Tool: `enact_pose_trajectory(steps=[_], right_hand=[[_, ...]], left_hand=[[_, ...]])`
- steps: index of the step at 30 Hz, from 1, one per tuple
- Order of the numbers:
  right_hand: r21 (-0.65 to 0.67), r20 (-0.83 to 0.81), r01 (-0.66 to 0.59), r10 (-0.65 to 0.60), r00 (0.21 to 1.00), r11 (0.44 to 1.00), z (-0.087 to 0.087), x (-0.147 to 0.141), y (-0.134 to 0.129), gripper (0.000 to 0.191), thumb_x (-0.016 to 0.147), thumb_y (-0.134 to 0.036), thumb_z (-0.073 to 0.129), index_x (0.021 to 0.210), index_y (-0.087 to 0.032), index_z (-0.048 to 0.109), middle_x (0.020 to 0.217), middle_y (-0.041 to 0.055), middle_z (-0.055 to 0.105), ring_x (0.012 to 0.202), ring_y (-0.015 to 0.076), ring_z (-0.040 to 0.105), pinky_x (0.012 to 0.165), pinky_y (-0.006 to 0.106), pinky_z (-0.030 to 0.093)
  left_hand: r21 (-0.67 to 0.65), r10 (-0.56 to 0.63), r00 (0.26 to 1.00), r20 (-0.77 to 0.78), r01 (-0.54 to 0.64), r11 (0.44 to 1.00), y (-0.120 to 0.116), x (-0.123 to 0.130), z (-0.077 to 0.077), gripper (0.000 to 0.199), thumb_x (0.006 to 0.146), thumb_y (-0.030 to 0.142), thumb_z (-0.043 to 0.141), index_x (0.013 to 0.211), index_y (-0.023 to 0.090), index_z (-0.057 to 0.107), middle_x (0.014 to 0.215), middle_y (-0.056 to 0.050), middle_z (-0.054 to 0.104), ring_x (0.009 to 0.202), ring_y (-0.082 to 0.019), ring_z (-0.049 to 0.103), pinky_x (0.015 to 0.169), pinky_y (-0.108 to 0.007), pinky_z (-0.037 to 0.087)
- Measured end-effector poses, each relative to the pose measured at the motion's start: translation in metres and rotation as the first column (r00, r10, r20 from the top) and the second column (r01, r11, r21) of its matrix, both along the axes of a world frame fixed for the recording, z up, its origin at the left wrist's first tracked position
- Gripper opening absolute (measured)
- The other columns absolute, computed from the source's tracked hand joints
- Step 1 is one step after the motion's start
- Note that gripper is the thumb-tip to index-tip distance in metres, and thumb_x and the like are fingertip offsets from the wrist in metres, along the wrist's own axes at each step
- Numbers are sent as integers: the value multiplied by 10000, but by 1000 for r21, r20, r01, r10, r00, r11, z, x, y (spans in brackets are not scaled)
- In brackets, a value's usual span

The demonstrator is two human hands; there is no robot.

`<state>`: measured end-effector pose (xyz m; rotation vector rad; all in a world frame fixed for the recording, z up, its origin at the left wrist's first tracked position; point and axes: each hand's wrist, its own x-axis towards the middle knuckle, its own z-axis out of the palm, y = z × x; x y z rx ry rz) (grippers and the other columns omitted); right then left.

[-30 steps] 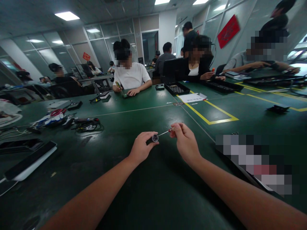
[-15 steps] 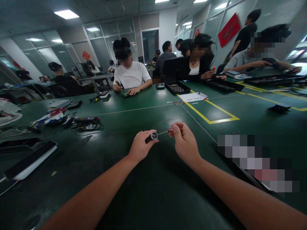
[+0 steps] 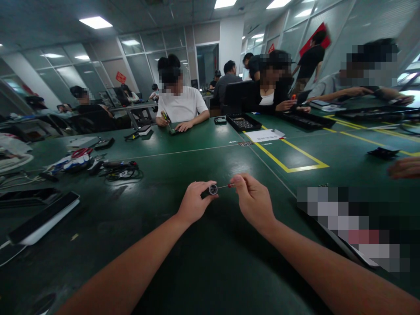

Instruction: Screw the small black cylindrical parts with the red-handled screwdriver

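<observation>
Driver point(image 3: 231, 186) just dropped closer to level, tip still at or in the tube point(image 3: 213, 189) (can't tell which), so looks mid-work. Left hand point(image 3: 193, 202) grips the tube; right hand point(image 3: 255, 201) pinches the driver beside it. New: someone's hand point(image 3: 406, 168), well right of the tube.

"What has been changed?"
"The screwdriver point(image 3: 230, 185) has been brought nearer level; the red banner point(image 3: 306, 45) is now partly covered by 1 standing person point(image 3: 307, 69)."
"And below the banner?"
"To its right, 1 co-worker's hand point(image 3: 406, 168) has been brought into view."
</observation>
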<state>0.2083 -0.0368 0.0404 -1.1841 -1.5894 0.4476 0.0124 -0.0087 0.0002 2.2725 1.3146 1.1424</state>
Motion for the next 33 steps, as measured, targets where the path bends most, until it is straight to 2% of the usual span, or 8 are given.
enact_pose_trajectory(steps=[5, 14, 20, 24, 26, 29, 31, 33], right_hand=[[38, 67, -56, 53, 996, 998, -1, 1, -1, 261, 1013, -317, 407, 1067, -210, 639, 814, 25, 686, 714, 186, 648, 643, 299, 426], [5, 106, -53, 53, 993, 999, -1, 1, 0, 243, 1024, -335, 379, 1039, -224, 594, 822, 22, 679, 690, 182, 639, 658, 312, 421], [-27, -61, -75, 73, 995, 997, -5, -2, 1, 132, 974, -328, 478, 1018, -221, 542, 851, 28, 653, 759, 193, 636, 709, 333, 470], [-83, -251, -70, 47, 967, 994, -8, -3, 9, 236, 968, -439, 523, 952, -218, 606, 827, 34, 660, 773, 199, 634, 745, 358, 504], [-171, -398, -71, -3, 917, 983, -11, -2, 16, 290, 955, -488, 530, 913, -214, 616, 766, 31, 645, 720, 198, 627, 715, 366, 527], [-292, -625, -203, -26, 781, 935, -17, 0, 25, 305, 931, -509, 531, 834, -224, 580, 662, 11, 587, 589, 183, 579, 625, 369, 547], [-289, -630, -172, -52, 775, 942, -18, 0, 27, 295, 916, -506, 555, 842, -222, 585, 682, 12, 602, 590, 179, 582, 619, 363, 546], [-237, -535, -81, -61, 843, 968, -17, 0, 23, 298, 922, -507, 557, 878, -215, 600, 737, 21, 639, 641, 181, 608, 644, 355, 536]], left_hand=[[-26, 32, 999, 43, -31, 999, 1, -1, -2, 391, 824, 160, 807, 1180, 275, 694, 1158, -17, 718, 1102, -240, 650, 1013, -430, 476], [-58, 46, 998, 41, -44, 997, -1, -1, 3, 382, 831, 148, 794, 1180, 269, 698, 1159, -18, 716, 1095, -237, 648, 1030, -418, 467], [-78, 64, 996, 58, -59, 995, 1, -2, 1, 362, 856, 188, 772, 1199, 268, 689, 1173, -34, 707, 1099, -251, 643, 1033, -441, 469], [-32, 10, 1000, 16, -10, 999, -2, -1, 5, 344, 868, 209, 763, 1198, 266, 684, 1171, -37, 708, 1107, -249, 638, 1035, -443, 462], [5, -24, 999, -29, 24, 1000, -3, -1, 8, 330, 875, 210, 756, 1190, 276, 684, 1182, -30, 706, 1137, -247, 626, 1066, -459, 429], [13, -8, 997, -75, 9, 1000, -2, -1, 9, 308, 886, 213, 746, 1179, 285, 685, 1191, -23, 705, 1152, -246, 618, 1096, -489, 384], [-1, 17, 998, -68, -17, 1000, 1, -2, 8, 310, 880, 222, 756, 1176, 280, 685, 1189, -24, 706, 1138, -249, 622, 1072, -481, 400], [-5, 36, 998, -50, -36, 999, 2, -3, 7, 322, 872, 236, 768, 1181, 269, 683, 1186, -28, 707, 1117, -252, 626, 1036, -461, 426]])
